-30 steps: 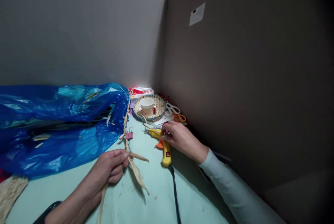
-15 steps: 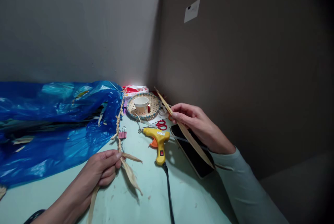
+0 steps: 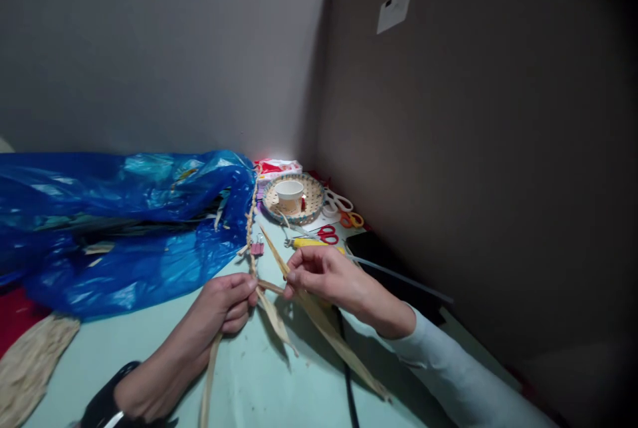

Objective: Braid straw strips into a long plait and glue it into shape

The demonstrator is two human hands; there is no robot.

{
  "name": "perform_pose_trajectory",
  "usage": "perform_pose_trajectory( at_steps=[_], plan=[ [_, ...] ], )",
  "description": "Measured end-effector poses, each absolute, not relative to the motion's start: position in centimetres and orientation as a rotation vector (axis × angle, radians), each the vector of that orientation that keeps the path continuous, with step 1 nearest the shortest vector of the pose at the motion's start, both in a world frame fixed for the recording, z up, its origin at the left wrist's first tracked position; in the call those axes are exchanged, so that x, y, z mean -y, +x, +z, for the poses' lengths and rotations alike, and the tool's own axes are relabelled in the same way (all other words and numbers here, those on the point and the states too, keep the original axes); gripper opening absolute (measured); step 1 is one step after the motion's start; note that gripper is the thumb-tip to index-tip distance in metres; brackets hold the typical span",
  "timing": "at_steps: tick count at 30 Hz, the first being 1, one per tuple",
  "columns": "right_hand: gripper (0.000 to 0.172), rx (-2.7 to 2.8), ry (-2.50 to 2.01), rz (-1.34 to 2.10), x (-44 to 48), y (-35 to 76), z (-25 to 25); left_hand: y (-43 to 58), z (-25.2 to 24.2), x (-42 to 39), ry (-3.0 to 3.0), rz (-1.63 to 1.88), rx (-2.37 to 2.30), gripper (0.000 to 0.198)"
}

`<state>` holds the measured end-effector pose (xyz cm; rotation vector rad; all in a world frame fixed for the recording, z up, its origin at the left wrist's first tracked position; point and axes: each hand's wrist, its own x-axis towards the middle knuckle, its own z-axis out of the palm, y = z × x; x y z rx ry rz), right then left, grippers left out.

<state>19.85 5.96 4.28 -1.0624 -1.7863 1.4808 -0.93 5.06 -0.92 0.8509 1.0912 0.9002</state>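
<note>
The left hand [image 3: 226,302] pinches the braid [image 3: 250,228] at its end; the right hand [image 3: 323,275] pinches a strip [image 3: 329,333]. Both look light, dry and brittle, best held gently near the join.

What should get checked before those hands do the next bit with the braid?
1. Left hand pinching the braid end: ok.
2. Right hand gripping the loose strip: ok.
3. Strip touching the braid end: cannot tell.
4. Clip biting the braid: cannot tell.
5. Glue gun nozzle away from fingers: cannot tell, the right hand hides it.
6. Cord clear of the strip: not ok, they cross.
</note>
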Motion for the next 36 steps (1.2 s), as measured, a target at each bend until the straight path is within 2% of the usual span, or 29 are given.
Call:
perform_pose_trajectory(
  at_steps=[3,9,16,22,27,36],
  plan=[
    [0.007,1.887,-1.109,1.311,-5.3,18.5,3.2,-0.8,-0.6,-4.9,0.846,0.917,-1.083,0.031],
    [0.018,2.092,-1.343,0.869,-3.5,17.8,3.8,-0.5,-1.0,-5.1,0.851,0.949,-1.099,0.035],
    [0.024,2.245,-1.492,0.58,-2.6,17.6,2.9,-0.6,-0.9,-4.8,0.859,0.958,-1.128,0.036],
    [0.023,2.302,-1.456,0.547,-2.9,18.1,2.6,-0.7,-0.5,-4.7,0.873,0.918,-1.119,0.033],
    [0.018,2.425,-1.417,0.537,-3.1,18.1,2.6,-0.7,-0.4,-4.7,0.875,0.902,-1.15,0.038],
    [0.012,2.543,-1.44,0.233,-2.9,17.5,1.5,-0.7,-0.5,-4.7,0.888,0.896,-1.16,0.033]
  ],
)
